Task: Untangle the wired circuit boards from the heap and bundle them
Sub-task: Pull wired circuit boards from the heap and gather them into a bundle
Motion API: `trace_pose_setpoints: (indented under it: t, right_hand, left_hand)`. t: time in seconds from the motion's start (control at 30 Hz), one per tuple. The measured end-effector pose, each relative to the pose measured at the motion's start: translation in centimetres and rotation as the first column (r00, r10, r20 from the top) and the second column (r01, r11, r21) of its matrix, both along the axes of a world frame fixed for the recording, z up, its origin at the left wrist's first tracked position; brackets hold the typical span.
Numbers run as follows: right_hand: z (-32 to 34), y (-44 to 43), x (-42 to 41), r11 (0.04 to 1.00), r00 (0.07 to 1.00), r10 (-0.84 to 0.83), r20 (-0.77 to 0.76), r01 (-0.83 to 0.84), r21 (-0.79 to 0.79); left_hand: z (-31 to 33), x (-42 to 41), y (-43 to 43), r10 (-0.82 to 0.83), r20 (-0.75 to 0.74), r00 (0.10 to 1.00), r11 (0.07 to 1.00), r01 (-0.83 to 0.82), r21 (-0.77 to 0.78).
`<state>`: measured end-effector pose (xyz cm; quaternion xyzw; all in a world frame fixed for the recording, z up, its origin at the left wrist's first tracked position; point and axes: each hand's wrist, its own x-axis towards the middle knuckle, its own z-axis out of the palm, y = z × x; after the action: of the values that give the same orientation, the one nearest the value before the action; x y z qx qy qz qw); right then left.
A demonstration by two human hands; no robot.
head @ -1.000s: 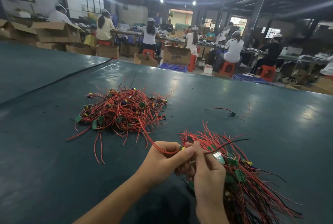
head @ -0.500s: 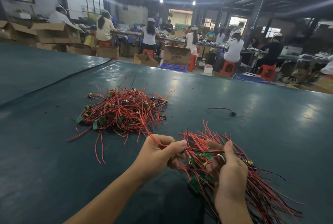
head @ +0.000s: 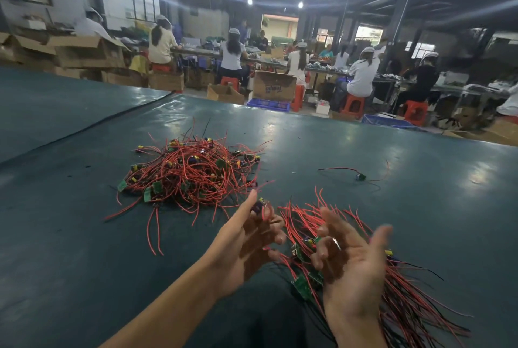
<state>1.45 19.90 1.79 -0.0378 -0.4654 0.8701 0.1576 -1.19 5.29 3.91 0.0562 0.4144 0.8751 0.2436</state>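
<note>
Head view, sorting step. Your left hand [head: 246,241] and right hand [head: 353,272] are raised side by side, apart, over the near part of the green table mat [head: 84,235]. The right hand is spread palm-up with relaxed fingers and carries nothing. It hovers just above the bundle [head: 414,311], whose red and black leads fan away to the right while its green boards [head: 301,284] gather at the near left end. The left hand is motion-blurred: one small wired board [head: 260,204] shows against its upper fingers, but whether it is pinched or lies loose there cannot be told. The heap [head: 193,174] lies further out and to the left, apart from the bundle, its leads crossing in every direction. A stray wired board [head: 360,177] lies alone to the far right. Judged from this layout, the step in hand is adding one freed piece to the bundle. To do it well, secure the board itself rather than its lead, and lay it beside the other boards with its leads running the same way as theirs. Steady the bundle with your right hand so the aligned leads do not splay. At the heap, lift a board from the edge and let its leads slide free; a hard pull would likely tighten the tangle.
</note>
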Motion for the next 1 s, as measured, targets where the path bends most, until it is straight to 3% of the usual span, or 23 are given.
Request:
trace_pose_setpoints:
  t: [0.13, 0.2, 0.3, 0.43, 0.53, 0.6, 0.73, 0.87, 1.0]
  right_hand:
    - [-0.1, -1.5, 0.1, 0.948, 0.989, 0.120, 0.090, -0.141, 0.284]
    - [0.0, -2.3, 0.4, 0.938, 0.967, 0.221, 0.129, -0.247, 0.244]
    - [0.3, -2.6, 0.7, 0.946, 0.954, 0.237, 0.184, -0.270, 0.178]
    - [-0.1, -2.2, 0.6, 0.971, 0.967, 0.157, 0.201, -0.188, 0.147]
    - [-0.4, -2.0, 0.0, 0.966, 0.993, -0.050, 0.105, 0.022, 0.257]
    - [-0.5, -1.9, -0.2, 0.951, 0.989, -0.138, 0.061, 0.115, 0.287]
    - [-0.7, -1.9, -0.1, 0.941, 0.972, -0.221, 0.079, 0.191, 0.278]
    - [-0.5, -2.0, 0.0, 0.958, 0.959, -0.240, 0.152, 0.210, 0.195]
    - [-0.6, -2.0, -0.1, 0.948, 0.946, -0.283, 0.155, 0.251, 0.198]
  left_hand:
    - [0.1, 0.5, -0.2, -0.357, -0.033, 0.934, 0.919, 0.357, 0.168]
    - [-0.1, 0.7, 0.0, -0.462, -0.057, 0.885, 0.870, 0.464, 0.163]
    - [-0.8, 0.9, 0.5, -0.517, -0.040, 0.855, 0.847, 0.518, 0.123]
    - [-1.0, 0.8, 1.3, -0.363, 0.066, 0.929, 0.927, 0.368, -0.075]
    - [-1.4, 0.2, 1.5, -0.187, -0.050, 0.981, 0.910, 0.153, -0.384]
    - [-1.6, 0.1, 1.5, -0.177, -0.127, 0.976, 0.876, 0.098, -0.472]
    - [-2.1, 0.1, 1.3, -0.170, -0.180, 0.969, 0.922, 0.092, -0.375]
    - [-3.0, 0.0, 0.2, -0.216, -0.073, 0.974, 0.969, 0.205, -0.141]
    - [-4.4, 0.7, -0.6, -0.124, -0.160, 0.979, 0.991, 0.115, -0.061]
